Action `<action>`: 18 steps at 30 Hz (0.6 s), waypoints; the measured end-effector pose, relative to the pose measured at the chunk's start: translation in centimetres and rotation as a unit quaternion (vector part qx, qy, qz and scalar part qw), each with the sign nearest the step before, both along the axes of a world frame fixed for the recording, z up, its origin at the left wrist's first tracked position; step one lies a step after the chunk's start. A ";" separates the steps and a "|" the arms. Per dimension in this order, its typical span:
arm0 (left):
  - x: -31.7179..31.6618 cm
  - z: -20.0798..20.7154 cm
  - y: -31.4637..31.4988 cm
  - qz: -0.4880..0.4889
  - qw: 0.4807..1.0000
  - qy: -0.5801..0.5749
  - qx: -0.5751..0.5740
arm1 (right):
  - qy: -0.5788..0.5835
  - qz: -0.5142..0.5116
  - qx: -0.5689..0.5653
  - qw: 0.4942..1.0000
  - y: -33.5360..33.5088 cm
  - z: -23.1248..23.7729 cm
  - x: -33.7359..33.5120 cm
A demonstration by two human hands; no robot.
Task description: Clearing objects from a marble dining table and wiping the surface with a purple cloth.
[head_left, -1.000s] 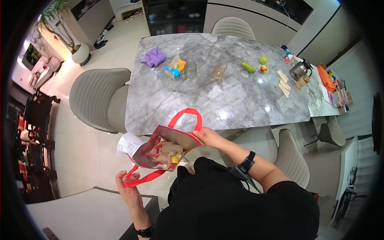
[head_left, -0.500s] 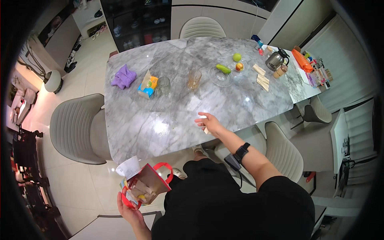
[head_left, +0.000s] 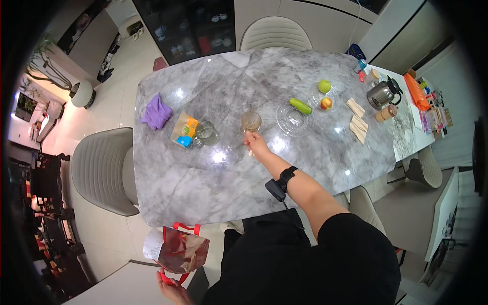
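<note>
My right hand [head_left: 257, 146] reaches over the marble table, fingers closed at the near, lower side of a clear drinking glass [head_left: 251, 120] with a brownish tint. A small pale scrap [head_left: 251, 153] shows below that hand; what it is I cannot make out. At the lower left, my left hand [head_left: 174, 291] grips the red handle [head_left: 173, 279] of an open paper bag [head_left: 184, 250]. Brownish packaging shows inside the bag, and a white printed slip [head_left: 152, 244] hangs at its side. Left of the tinted glass are a clear glass mug [head_left: 207, 133] and an orange, white and blue packet [head_left: 184, 129].
A purple cloth [head_left: 157, 112] lies at the table's left. Right of the glass are a glass plate [head_left: 294, 122] with a cucumber [head_left: 301, 106], a green fruit [head_left: 325, 86], a red-yellow fruit [head_left: 326, 103], folded beige cloths [head_left: 359, 128] and a steel jug [head_left: 381, 94]. Chairs [head_left: 104, 165] surround the table.
My right hand has moved forward to the tinted glass, and its fingers have closed. The bag and my left hand sit lower, with the bag turned. The whole view has shifted.
</note>
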State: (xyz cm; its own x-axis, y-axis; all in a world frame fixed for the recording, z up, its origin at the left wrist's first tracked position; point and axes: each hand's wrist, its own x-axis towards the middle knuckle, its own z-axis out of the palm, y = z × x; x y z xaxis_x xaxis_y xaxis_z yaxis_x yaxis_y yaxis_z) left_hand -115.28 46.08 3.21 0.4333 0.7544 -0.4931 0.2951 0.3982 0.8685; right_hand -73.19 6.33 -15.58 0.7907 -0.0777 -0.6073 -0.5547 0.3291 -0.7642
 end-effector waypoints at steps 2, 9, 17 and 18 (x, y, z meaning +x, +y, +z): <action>1.5 0.2 -2.8 0.056 0.998 -0.012 0.026 | -0.126 0.053 -0.146 0.980 -2.1 -1.4 -0.4; -3.9 -4.9 -0.5 0.036 0.997 -0.005 -0.068 | -0.095 0.127 -0.175 0.972 -5.3 3.6 -6.6; -0.6 -16.9 2.1 0.019 0.983 -0.010 -0.183 | -0.084 -0.042 -0.180 0.979 -14.5 7.7 -17.5; -1.3 -19.5 3.5 0.014 0.982 -0.008 -0.188 | -0.076 -0.070 -0.168 0.980 -15.1 8.5 -18.8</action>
